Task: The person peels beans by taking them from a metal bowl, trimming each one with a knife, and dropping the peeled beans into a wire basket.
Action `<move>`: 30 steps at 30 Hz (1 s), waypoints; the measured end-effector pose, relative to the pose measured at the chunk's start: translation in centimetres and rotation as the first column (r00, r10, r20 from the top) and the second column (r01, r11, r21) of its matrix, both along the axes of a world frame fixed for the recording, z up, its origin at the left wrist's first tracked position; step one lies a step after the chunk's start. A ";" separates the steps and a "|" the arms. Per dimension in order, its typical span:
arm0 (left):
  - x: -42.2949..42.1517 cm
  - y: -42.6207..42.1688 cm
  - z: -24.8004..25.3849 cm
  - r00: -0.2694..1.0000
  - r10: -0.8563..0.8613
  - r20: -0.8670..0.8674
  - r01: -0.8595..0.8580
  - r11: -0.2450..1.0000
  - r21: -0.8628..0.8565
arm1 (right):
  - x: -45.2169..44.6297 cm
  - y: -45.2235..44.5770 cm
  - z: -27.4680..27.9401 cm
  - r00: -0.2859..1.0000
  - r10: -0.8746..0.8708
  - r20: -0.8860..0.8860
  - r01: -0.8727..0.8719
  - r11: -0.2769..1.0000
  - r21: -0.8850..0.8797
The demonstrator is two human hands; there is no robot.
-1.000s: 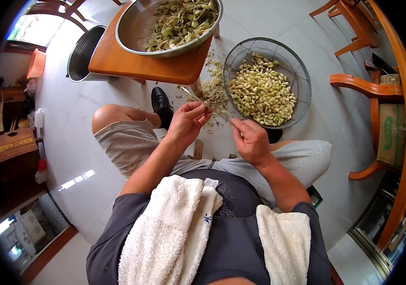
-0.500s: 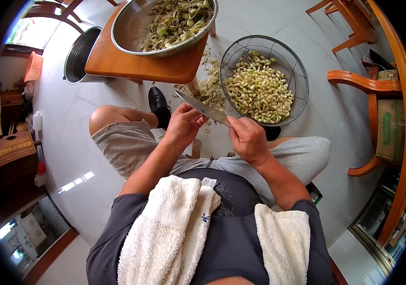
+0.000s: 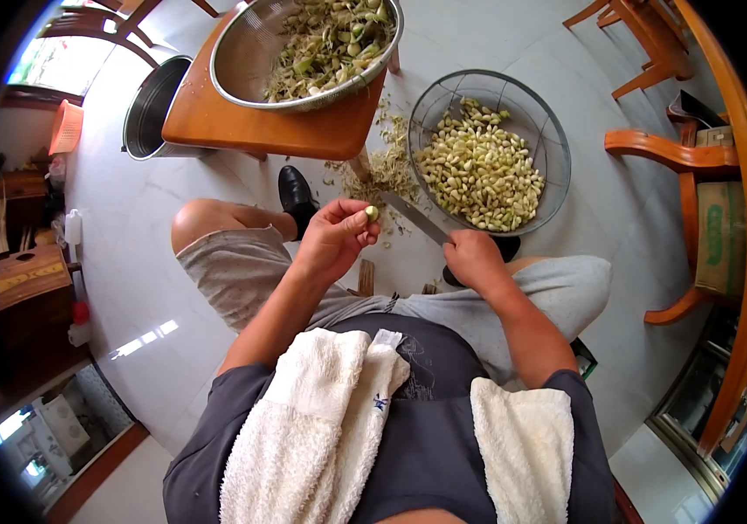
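Observation:
My left hand (image 3: 330, 237) pinches a small pale-green onion-like bulb (image 3: 372, 212) between thumb and fingertips, its cut-looking end facing up. In my right hand (image 3: 477, 260) is a kitchen knife (image 3: 417, 217), held by the handle with its broad blade slanting up to the left. A small gap separates the blade from the bulb. Beyond the knife, a wire basket (image 3: 563, 175) on the floor holds many trimmed whitish bulbs (image 3: 478, 166). Untrimmed bulbs with stringy roots (image 3: 330, 52) fill part of a perforated metal colander (image 3: 238, 61).
The colander stands on a wooden stool (image 3: 260, 131). Trimmings (image 3: 391, 170) litter the tiled floor between stool and basket. A metal bucket (image 3: 151, 113) is left of the stool. Wooden furniture (image 3: 679, 153) and a cardboard box (image 3: 720, 236) line the right side.
The knife has drawn away from my left hand, its tip now lower and further right. The bulb in my left fingers has come into view.

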State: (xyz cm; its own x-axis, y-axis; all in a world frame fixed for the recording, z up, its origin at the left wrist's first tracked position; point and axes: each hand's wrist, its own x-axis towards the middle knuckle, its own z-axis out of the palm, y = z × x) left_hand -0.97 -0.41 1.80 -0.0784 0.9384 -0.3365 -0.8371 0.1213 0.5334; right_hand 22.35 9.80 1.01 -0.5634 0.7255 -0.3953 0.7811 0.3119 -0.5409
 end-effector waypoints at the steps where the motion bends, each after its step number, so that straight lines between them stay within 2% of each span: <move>1: -0.1 0.2 0.4 1.000 0.008 0.016 -0.007 1.000 -0.002 | -0.2 0.2 0.2 1.000 0.012 -0.008 -0.012 1.000 -0.010; 4: 0.2 2.1 2.0 1.000 0.017 -0.023 -0.018 0.999 -0.040 | -1.0 -0.1 0.3 0.998 0.067 -0.012 -0.067 0.998 -0.005; 6: 1.1 4.4 3.3 0.987 -0.048 -0.156 0.042 0.998 -0.039 | -1.2 -0.2 -0.5 0.993 0.111 -0.031 -0.111 0.994 0.016; 8: 2.5 7.4 6.2 0.919 -0.184 -0.348 0.160 0.982 -0.097 | -1.2 -0.3 -1.1 0.986 0.163 -0.016 -0.163 0.986 0.019; 10: 4.0 10.0 8.0 0.884 -0.266 -0.386 0.267 0.962 -0.051 | -1.1 -0.2 -1.3 0.984 0.179 -0.018 -0.179 0.984 -0.004; 11: 4.5 11.0 8.6 0.726 -0.288 -0.625 0.306 0.949 -0.081 | -1.1 -0.1 -1.2 0.986 0.168 0.002 -0.168 0.986 -0.016; 12: 4.0 11.5 9.4 0.586 -0.226 -0.778 0.302 0.952 -0.049 | -1.2 -0.1 -1.0 0.987 0.156 0.023 -0.156 0.987 -0.031; 14: 2.5 12.6 11.1 0.236 -0.072 -0.969 0.313 0.950 0.006 | -0.8 -0.1 -1.2 0.990 0.138 -0.004 -0.138 0.990 -0.022; 15: 0.5 13.2 12.1 0.218 -0.120 -0.969 0.289 0.956 -0.053 | -0.7 -0.1 -1.0 0.992 0.125 -0.010 -0.126 0.992 -0.026; 16: -1.1 13.7 13.4 0.177 -0.096 -0.980 0.127 0.989 -0.074 | -0.6 -0.1 -0.6 0.993 0.113 -0.018 -0.113 0.993 -0.031; 17: -3.1 14.4 13.3 0.015 0.020 -1.000 0.001 1.000 0.020 | -0.7 -0.1 -0.2 0.993 0.119 0.005 -0.119 0.992 -0.047; 18: -6.7 15.7 12.4 -0.153 0.156 -0.976 -0.050 0.985 0.165 | -0.7 0.0 -0.3 0.990 0.138 0.009 -0.138 0.989 -0.045; 19: -10.1 16.9 12.2 -0.177 0.059 -0.983 -0.099 0.992 0.078 | -0.7 0.0 -0.4 0.988 0.156 0.016 -0.155 0.987 -0.043; 20: -14.1 18.4 10.6 -0.260 -0.011 -0.966 -0.142 0.989 0.027 | -0.7 0.0 -0.5 0.984 0.174 0.023 -0.173 0.984 -0.041; 21: -16.9 19.1 10.2 -0.263 -0.168 -0.950 -0.179 0.976 -0.123 | -0.7 -0.1 -0.6 0.982 0.189 0.022 -0.188 0.981 -0.049; 22: -18.5 19.7 10.2 -0.164 -0.317 -0.934 -0.235 0.932 -0.275 | -0.9 -0.1 -0.7 0.979 0.204 0.021 -0.203 0.978 -0.056; 24: -20.3 20.5 9.8 -0.072 -0.479 -0.875 -0.277 0.852 -0.444 | -1.3 -0.1 -0.8 0.972 0.233 0.030 -0.231 0.971 -0.063; 27: -20.4 21.4 8.7 -0.022 -0.572 -0.820 -0.269 0.793 -0.546 | -1.6 0.1 -0.9 0.964 0.261 0.056 -0.257 0.964 -0.072; 30: -20.8 22.3 6.9 0.010 -0.530 -0.848 -0.309 0.805 -0.507 | -1.5 0.3 -1.2 0.962 0.261 0.075 -0.255 0.963 -0.087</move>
